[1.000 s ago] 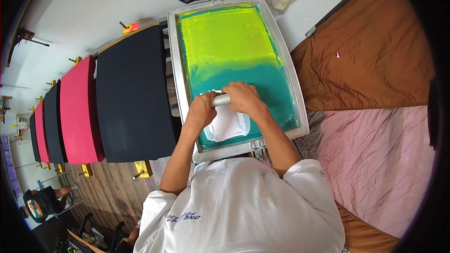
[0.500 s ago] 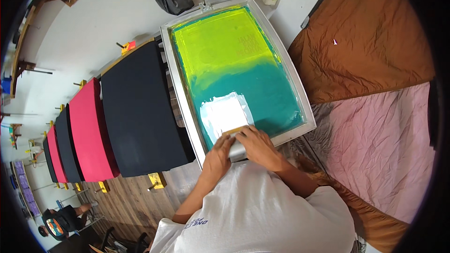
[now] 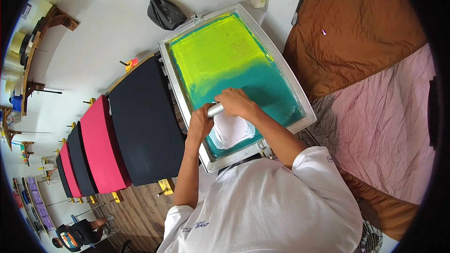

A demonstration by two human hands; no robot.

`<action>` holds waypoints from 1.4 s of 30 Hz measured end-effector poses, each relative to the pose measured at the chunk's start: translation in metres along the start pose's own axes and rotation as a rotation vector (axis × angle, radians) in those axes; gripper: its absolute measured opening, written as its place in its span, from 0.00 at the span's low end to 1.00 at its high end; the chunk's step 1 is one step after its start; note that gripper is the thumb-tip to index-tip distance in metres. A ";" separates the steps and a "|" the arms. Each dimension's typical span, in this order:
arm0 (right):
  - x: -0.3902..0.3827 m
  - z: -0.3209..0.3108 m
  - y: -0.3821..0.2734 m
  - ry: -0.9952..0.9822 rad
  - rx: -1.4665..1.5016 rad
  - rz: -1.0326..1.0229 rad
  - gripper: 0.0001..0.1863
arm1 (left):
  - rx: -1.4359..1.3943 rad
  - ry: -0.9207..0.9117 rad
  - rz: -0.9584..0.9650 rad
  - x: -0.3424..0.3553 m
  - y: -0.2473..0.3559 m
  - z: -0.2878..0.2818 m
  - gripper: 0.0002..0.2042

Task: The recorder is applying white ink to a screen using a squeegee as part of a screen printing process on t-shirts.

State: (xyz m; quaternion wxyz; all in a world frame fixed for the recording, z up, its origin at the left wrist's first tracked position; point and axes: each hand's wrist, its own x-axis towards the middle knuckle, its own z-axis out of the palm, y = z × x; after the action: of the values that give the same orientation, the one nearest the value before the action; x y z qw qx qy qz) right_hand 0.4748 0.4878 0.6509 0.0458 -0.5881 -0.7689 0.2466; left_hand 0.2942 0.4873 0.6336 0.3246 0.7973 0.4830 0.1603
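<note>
My left hand [image 3: 201, 120] and my right hand [image 3: 236, 101] are both closed round a squeegee [image 3: 216, 109], whose silvery handle shows between them. Its lower edge is hidden by my hands. The squeegee is over the printing screen [image 3: 276, 93], just past the far end of a patch of white ink [image 3: 230, 132]. A pale metal frame [image 3: 188, 126] surrounds the screen. Teal covers the screen's near half, and a bright yellow-green area [image 3: 211, 47] with faint lettering fills its far half.
Black boards [image 3: 145, 122] and red boards [image 3: 104, 145] run in a row leftward, with yellow clamps [image 3: 166, 187] at their ends. A black bag [image 3: 165, 13] hangs on the wall. Brown cloth [image 3: 356, 23] and pink cloth [image 3: 379, 126] hang at right. Another person [image 3: 77, 234] is far left.
Both hands have moved the squeegee away from the screen's near edge, to beyond the white ink. My arms are stretched further out, and the view has shifted slightly.
</note>
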 end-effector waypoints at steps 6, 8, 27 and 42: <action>-0.052 0.030 0.000 0.179 0.080 -0.041 0.21 | -0.091 0.098 0.063 -0.042 0.021 0.026 0.23; -0.079 0.033 -0.006 0.184 0.090 -0.033 0.22 | -0.141 0.030 0.034 -0.063 0.029 0.033 0.26; 0.009 0.004 -0.015 -0.076 0.003 -0.009 0.16 | -0.063 0.048 -0.017 -0.008 -0.014 -0.008 0.20; -0.107 0.032 -0.045 -0.016 0.087 -0.017 0.22 | -0.143 -0.154 -0.065 -0.111 0.037 0.004 0.25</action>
State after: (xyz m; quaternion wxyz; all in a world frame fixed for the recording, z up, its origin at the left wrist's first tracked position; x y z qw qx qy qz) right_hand 0.4559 0.3698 0.6660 0.0669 -0.5770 -0.7627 0.2842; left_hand 0.2680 0.3765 0.6618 0.4218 0.7661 0.4693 0.1219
